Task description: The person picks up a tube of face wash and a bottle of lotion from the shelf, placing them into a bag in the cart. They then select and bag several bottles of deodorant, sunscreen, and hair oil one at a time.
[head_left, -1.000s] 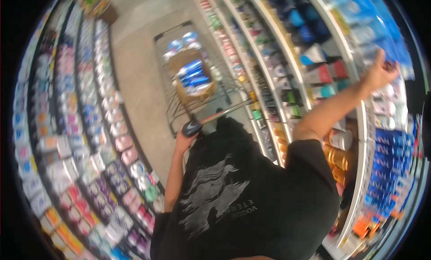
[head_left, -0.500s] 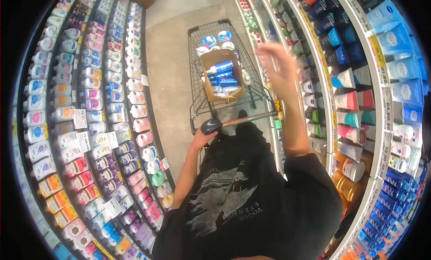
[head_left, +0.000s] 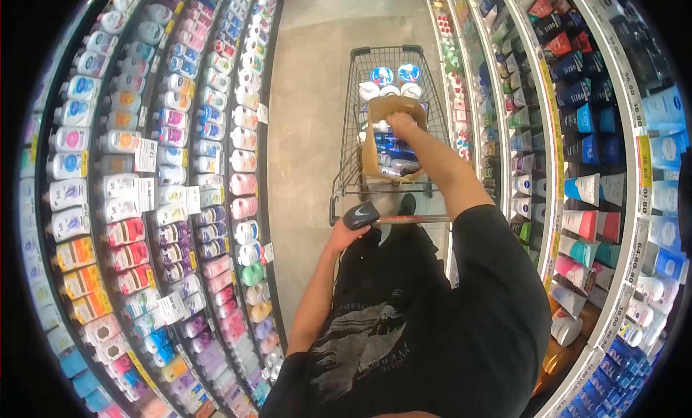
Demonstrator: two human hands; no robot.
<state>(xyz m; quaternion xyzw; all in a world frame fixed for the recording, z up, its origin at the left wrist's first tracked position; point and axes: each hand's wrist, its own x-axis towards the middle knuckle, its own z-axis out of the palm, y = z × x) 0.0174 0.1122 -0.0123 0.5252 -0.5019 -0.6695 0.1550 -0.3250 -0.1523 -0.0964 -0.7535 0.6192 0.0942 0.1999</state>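
1. The two hands are apart: one at the box, one at the cart's handle.
2. The right hand [head_left: 402, 122] reaches into the box [head_left: 370, 158]; its fingers are partly hidden, so I cannot tell whether they grip anything.
3. The left hand [head_left: 347, 235] is at the left end of the handle [head_left: 414, 219], touching a black pad [head_left: 361, 215] with a white swoosh; its fingers are mostly covered, so its grip is unclear.
4. The box, open-topped cardboard, sits inside the cart [head_left: 386, 49].
5. Blue bottles [head_left: 393, 147] lie in the box, below the right hand.
6. Round blue-and-white tubs [head_left: 380, 75] stand beyond the box, in the cart.
7. Stocked shelves [head_left: 634, 115] line both sides.
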